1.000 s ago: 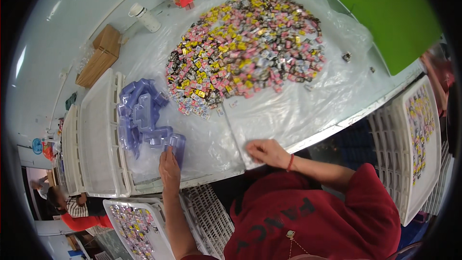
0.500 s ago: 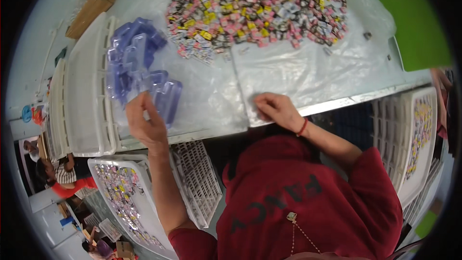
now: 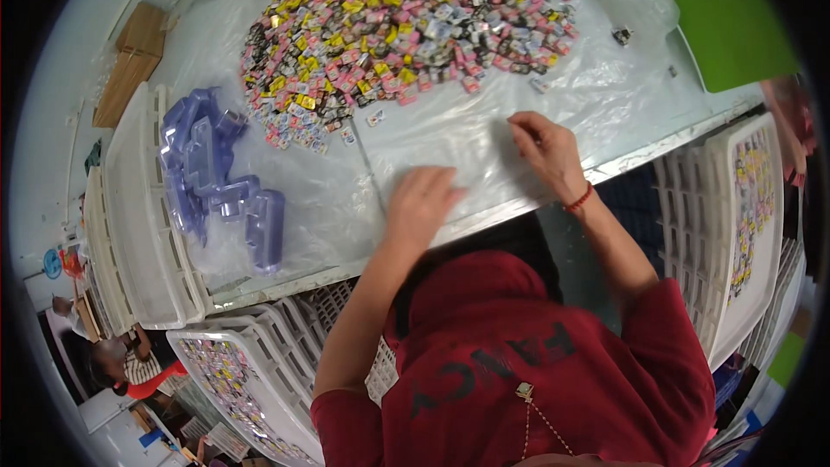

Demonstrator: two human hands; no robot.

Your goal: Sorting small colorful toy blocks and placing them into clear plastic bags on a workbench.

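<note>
My left hand (image 3: 423, 204) is over the film-covered table near its front edge, smeared by motion. Its fingers stretch to the right, slightly apart, and no item shows in them. My right hand (image 3: 551, 154), with a red bracelet on its wrist, is farther right above the film. Its fingers are curled and thumb and forefinger come together; anything between them is too small to make out. Beyond both hands spreads a big pile of small packets (image 3: 406, 30), pink, yellow, black and white. Clear purplish-blue plastic trays (image 3: 264, 229) lie in a loose heap to the left.
White plastic crates (image 3: 143, 207) stand against the table's left end. Below the edge are more crates, one with packets (image 3: 226, 389); another filled crate (image 3: 750, 207) is at my right. A cardboard box (image 3: 130, 65) and green board (image 3: 726, 17) flank the table. People sit far left.
My left hand has left the purplish trays and swung right to the middle of the table edge. My right hand has moved right and farther over the table. The whole view has shifted.
</note>
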